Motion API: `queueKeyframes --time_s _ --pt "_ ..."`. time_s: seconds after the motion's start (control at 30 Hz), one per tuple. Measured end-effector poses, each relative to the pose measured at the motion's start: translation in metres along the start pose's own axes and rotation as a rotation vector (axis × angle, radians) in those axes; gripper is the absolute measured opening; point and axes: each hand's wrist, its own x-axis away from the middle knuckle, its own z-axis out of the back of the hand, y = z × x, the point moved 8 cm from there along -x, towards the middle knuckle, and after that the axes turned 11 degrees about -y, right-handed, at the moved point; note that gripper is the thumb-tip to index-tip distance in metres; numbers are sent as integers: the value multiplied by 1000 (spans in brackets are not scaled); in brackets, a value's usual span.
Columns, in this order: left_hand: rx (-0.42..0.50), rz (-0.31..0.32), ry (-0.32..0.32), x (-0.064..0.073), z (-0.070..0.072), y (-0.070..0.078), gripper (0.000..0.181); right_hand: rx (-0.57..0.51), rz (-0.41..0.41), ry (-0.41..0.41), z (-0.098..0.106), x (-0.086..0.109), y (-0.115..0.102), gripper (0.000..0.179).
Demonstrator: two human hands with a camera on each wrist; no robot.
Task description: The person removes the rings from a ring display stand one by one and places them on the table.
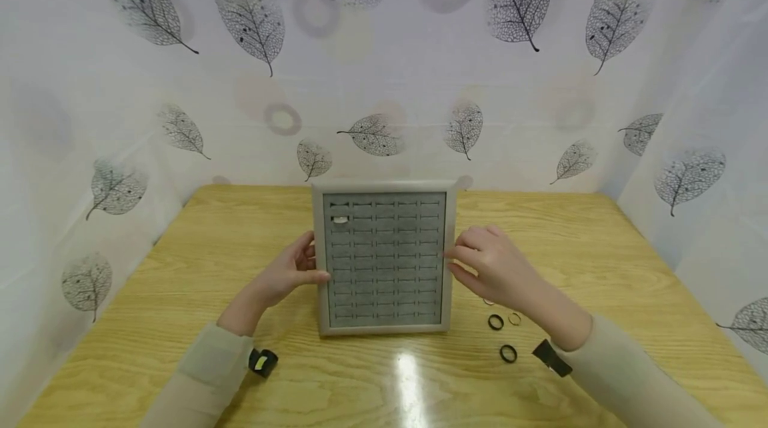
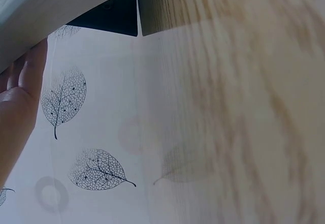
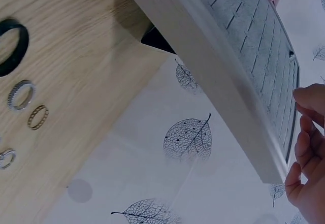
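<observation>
A framed grey ring display board (image 1: 387, 261) stands on the table, its face lined with slotted rows. One silver-white ring (image 1: 340, 220) sits in the left column, second row. My left hand (image 1: 279, 278) grips the board's left side, thumb over the front edge and other fingers partly hidden behind. At the opposite edge is my right hand (image 1: 495, 268), its fingertips at the frame and its fingers bent. In the right wrist view, those fingers (image 3: 310, 99) appear near the frame's corner; no ring shows between them, and whether they pinch the edge is unclear.
Loose rings lie right of the board: a black ring (image 1: 489, 323), another black ring (image 1: 501, 353) and a gold ring (image 1: 519, 320). The right wrist view also shows a silver ring (image 3: 12, 97). Behind the wooden table (image 1: 240, 221) hangs a leaf-patterned cloth (image 1: 390, 68).
</observation>
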Motion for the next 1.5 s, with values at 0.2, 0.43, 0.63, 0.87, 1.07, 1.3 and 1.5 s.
queueKeyframes --time_s 0.2,0.43,0.63,0.87,1.07,1.3,1.5 --pt "-16 7 20 2 2 2 78 -26 39 44 -2 -29 -3 11" --pt "-4 11 15 2 1 -1 78 -70 39 56 -9 -55 -4 14" --pt "-8 -8 9 2 1 -1 78 -53 55 63 -17 -77 -9 17" --pt "3 2 13 2 0 0 78 -44 45 48 -29 -100 -14 14" --pt "13 -8 1 3 -2 0 77 -50 -8 64 -40 -112 -15 11" --pt "13 -30 -19 1 -2 0 76 21 -71 65 -47 -122 -20 12" --pt "10 -33 -28 0 -1 0 77 126 -112 59 -53 -126 -23 12"
